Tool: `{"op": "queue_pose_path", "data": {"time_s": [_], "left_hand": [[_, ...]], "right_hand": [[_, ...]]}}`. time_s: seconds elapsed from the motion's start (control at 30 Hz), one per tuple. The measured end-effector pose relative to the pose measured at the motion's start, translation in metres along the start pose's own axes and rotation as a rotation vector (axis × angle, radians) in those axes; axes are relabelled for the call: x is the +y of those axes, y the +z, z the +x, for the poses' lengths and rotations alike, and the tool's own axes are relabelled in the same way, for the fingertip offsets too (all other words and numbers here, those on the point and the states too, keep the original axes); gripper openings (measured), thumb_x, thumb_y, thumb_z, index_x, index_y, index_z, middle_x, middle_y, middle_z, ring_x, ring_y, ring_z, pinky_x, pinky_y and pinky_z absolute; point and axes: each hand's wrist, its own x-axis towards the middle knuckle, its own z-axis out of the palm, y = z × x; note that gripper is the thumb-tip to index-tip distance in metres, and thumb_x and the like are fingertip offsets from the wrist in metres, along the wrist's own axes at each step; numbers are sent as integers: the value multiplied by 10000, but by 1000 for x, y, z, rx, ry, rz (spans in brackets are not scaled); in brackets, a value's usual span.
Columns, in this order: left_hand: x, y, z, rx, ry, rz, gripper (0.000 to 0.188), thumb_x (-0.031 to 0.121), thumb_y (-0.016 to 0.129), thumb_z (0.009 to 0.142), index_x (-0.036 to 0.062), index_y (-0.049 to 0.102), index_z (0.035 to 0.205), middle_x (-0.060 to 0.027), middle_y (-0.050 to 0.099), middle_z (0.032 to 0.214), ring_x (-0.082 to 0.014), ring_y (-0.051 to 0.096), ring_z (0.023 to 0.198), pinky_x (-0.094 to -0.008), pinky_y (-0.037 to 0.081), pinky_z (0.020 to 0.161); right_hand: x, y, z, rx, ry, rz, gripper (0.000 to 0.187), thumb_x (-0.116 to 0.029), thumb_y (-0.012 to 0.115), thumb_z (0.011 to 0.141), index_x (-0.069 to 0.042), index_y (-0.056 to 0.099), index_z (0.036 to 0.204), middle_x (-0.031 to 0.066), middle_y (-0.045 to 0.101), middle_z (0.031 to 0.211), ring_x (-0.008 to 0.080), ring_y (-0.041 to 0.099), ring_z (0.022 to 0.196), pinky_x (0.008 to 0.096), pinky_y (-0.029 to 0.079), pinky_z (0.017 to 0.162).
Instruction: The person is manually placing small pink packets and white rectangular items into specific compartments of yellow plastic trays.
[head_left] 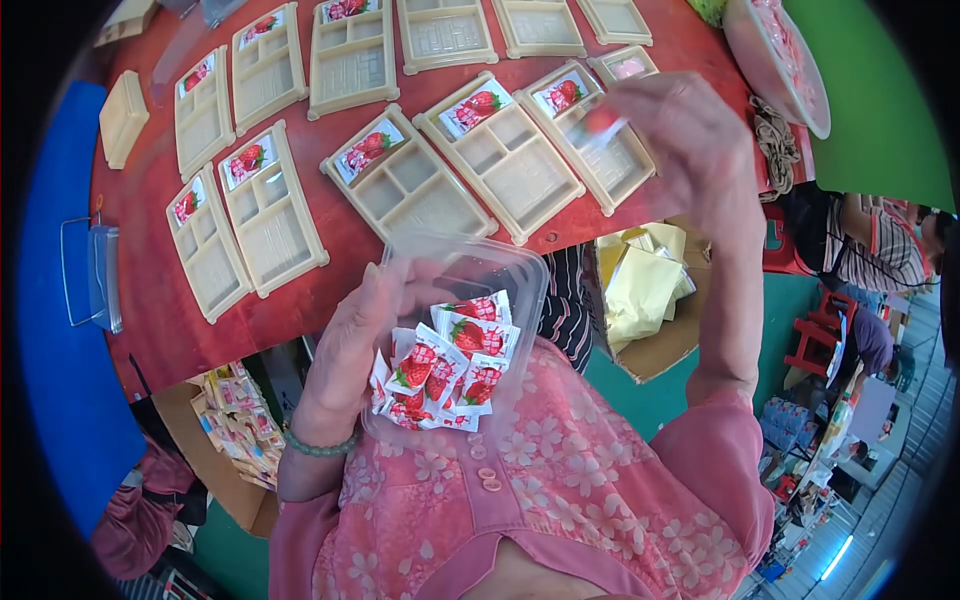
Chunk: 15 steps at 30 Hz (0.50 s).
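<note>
White-red sachets lie in the clear tub; likely light, soft, slippery; best pinched by an edge; left hand grips tub's side; right hand, blurred, pinches one beyond tub.

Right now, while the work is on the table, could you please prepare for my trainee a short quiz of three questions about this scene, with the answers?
1. Which hand holds the clear container, and which one is raised over the cream trays?
2. Which fruit is pictured on the sachets in the container?
(a) lemon
(b) strawberry
(c) grape
3. True or false: the trays lie on a red table.

Key:
1. The left hand holds the container; the right hand is over the trays.
2. b
3. True
</note>
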Motion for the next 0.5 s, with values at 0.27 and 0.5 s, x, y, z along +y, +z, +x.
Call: {"op": "queue_pose_path", "data": {"time_s": [0.27, 0.5], "left_hand": [[0, -4, -6, 28, 31, -48, 707, 565, 335, 1038, -47, 438, 1378, -169, 630, 1166, -177, 631, 1050, -299, 511, 897], [-2, -5, -10, 44, 82, -128, 701, 562, 332, 1039, -47, 452, 1365, -192, 627, 1149, -209, 622, 1066, -323, 495, 927]], "right_hand": [[90, 37, -42, -14, 158, -270, 362, 18, 676, 778, -93, 712, 1121, 64, 709, 1094, 253, 666, 982, 363, 526, 857], [102, 44, -51, -30, 142, -369, 384, -5, 678, 794, -108, 692, 1164, 51, 698, 1145, 251, 657, 994, 356, 522, 874]]}}
